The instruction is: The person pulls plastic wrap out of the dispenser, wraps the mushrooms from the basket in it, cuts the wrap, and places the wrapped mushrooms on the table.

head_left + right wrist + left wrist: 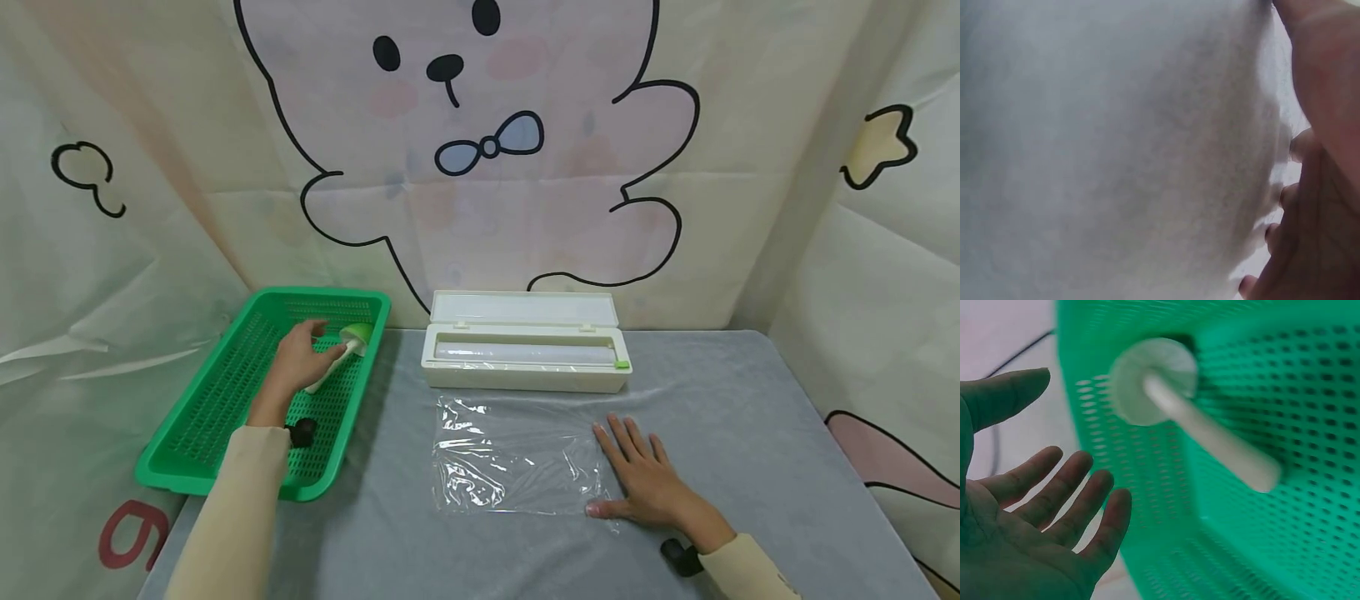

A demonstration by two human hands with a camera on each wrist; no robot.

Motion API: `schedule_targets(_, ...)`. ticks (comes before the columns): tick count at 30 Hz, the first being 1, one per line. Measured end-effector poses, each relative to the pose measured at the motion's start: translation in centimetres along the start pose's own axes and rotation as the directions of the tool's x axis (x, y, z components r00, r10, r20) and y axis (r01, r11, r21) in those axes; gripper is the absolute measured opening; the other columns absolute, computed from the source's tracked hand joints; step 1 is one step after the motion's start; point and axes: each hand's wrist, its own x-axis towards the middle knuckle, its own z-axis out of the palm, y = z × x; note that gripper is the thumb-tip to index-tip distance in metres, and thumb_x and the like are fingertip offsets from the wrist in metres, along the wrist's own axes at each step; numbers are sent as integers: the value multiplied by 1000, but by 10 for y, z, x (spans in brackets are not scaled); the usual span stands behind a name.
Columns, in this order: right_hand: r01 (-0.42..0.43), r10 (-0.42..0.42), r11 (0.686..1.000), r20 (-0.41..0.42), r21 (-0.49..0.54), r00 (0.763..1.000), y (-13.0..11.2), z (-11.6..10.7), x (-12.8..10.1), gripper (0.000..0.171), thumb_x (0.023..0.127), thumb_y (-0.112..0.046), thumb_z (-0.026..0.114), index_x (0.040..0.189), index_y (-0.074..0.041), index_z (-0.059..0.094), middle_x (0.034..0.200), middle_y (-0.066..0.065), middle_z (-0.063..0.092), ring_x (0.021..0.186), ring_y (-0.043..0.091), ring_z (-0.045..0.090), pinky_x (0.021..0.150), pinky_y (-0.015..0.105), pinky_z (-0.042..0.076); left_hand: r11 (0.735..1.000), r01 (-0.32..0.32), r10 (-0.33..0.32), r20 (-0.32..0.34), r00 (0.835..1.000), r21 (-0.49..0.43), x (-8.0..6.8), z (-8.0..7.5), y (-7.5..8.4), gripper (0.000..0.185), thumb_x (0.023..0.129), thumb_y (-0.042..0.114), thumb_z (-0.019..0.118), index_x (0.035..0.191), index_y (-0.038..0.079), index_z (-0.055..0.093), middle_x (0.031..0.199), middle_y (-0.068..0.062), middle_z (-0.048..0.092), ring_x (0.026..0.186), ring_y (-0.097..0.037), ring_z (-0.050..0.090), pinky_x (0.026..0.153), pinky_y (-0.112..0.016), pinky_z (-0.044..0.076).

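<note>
My left hand (300, 354) hovers open inside a green perforated basket (210, 417), its fingers just short of a toy mushroom (347, 346) with a white stem and pale green cap. In the left wrist view the mushroom (1179, 400) lies against the basket wall (1310, 512) with my spread hand (1054, 506) beside it, not touching. My right hand (641, 475) lies flat, fingers straight, on the right edge of a clear sheet of cling film (513, 454) spread on the grey table. The right wrist view shows only grey cloth (1116, 150) and my hand (1316, 187) pressed on it.
A cream cling-film dispenser box (525, 354) stands open behind the sheet, the roll inside and a green slider at its right end. Cartoon-printed fabric walls close in the back and both sides. The basket sits at the table's left edge.
</note>
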Motion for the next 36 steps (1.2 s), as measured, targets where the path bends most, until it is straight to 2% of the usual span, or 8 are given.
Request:
schedule_targets(4,38,-37,999,-53,30,998,7,7,-1,120,75,-72,74,160,-4,23,164,30,12,149,52,5,111,74,1,997,70,-72,66,995,30,10,6,-13,67,104,24,58,151,-13,28,148,-38,35,134,-55,35,103,-65,38)
schedule_targets(8,33,-32,999,-55,15,998,11,11,-1,121,76,-76,70,162,-7,20,165,28,10,150,50,3,114,69,-4,989,144,-147,119,982,30,19,13,-24,67,105,23,56,152,-14,26,151,-39,30,135,-56,34,104,-65,39)
schedule_targets(11,30,-30,1000,-37,-3,999,12,12,-1,121,77,-77,67,162,-9,17,166,27,8,151,48,1,115,67,-6,985,170,-172,134,976,26,22,17,-30,66,105,21,55,152,-16,25,151,-40,29,133,-57,36,101,-64,41)
schedule_targets(19,20,-21,999,-28,-37,999,0,-1,-4,116,78,-72,72,160,-5,25,164,29,14,149,52,9,112,72,5,985,166,-170,145,975,39,25,23,-42,68,102,17,58,149,-19,26,143,-44,35,121,-57,47,90,-61,48)
schedule_targets(22,24,-25,999,-27,-45,999,0,-1,-4,115,79,-73,70,160,-6,24,165,27,14,150,51,9,112,72,6,985,168,-173,146,974,45,25,26,-46,67,101,17,59,148,-20,28,141,-44,38,120,-56,48,91,-61,48)
schedule_targets(26,73,-74,997,-81,-15,994,6,6,-4,113,79,-71,71,160,-7,25,165,27,15,150,50,9,112,70,5,985,170,-173,141,975,33,24,29,-52,65,101,16,61,146,-21,32,136,-44,43,117,-56,51,89,-60,49)
schedule_targets(29,87,-87,996,-90,-3,992,11,11,-5,113,80,-72,69,162,-9,22,165,25,13,151,47,6,114,67,0,985,174,-174,134,976,10,21,31,-56,63,100,14,62,144,-21,35,134,-44,45,116,-56,53,89,-60,49)
schedule_targets(36,46,-46,999,-44,-8,998,6,5,-4,114,80,-71,71,161,-7,23,165,27,14,150,50,7,113,69,2,980,193,-189,78,979,-46,18,35,-62,57,99,12,64,141,-20,42,135,-43,47,116,-55,51,90,-60,49)
